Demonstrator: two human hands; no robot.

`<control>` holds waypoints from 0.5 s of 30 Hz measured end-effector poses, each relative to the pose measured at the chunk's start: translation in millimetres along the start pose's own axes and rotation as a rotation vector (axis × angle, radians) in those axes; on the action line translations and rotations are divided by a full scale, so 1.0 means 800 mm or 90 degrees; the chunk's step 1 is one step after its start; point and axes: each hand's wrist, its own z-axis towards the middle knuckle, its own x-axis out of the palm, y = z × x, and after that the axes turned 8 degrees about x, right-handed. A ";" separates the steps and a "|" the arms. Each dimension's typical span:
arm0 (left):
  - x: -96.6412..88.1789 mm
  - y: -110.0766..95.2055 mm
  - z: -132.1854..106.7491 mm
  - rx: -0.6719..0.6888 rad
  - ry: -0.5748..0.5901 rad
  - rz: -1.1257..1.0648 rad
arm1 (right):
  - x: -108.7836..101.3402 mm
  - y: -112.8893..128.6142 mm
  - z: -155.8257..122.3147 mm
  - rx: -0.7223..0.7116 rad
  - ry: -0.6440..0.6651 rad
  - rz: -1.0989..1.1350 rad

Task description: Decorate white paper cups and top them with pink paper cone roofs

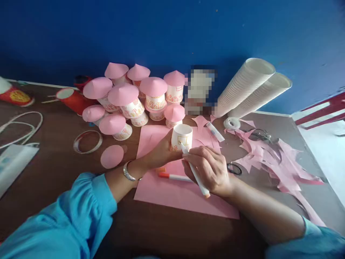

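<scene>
My left hand (167,148) is wrapped round the side of a white paper cup (178,130), its mouth facing up. An orange-yellow square outline and red marks show on the cup's side. In my right hand (208,167) is a white marker (198,178) with an orange end, its tip touching the cup wall at the drawn square. Below the hands, a second marker (176,177) with a red-orange cap lies on a pink paper sheet (185,201). A small orange cap (161,169) lies beside it.
Several decorated cups with pink cone roofs (123,95) stand behind on the left. Two tall cup stacks (244,86) lean on the blue wall at right. Pink scraps (280,165), scissors (258,135), a tape roll (231,123) and a pink disc (112,157) lie about.
</scene>
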 end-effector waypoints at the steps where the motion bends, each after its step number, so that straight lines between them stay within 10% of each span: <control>1: 0.000 0.001 0.000 -0.004 -0.003 -0.002 | -0.001 0.000 0.000 0.005 0.002 0.001; 15: -0.005 0.009 0.000 -0.037 -0.001 -0.028 | -0.004 -0.005 0.003 0.027 -0.023 -0.032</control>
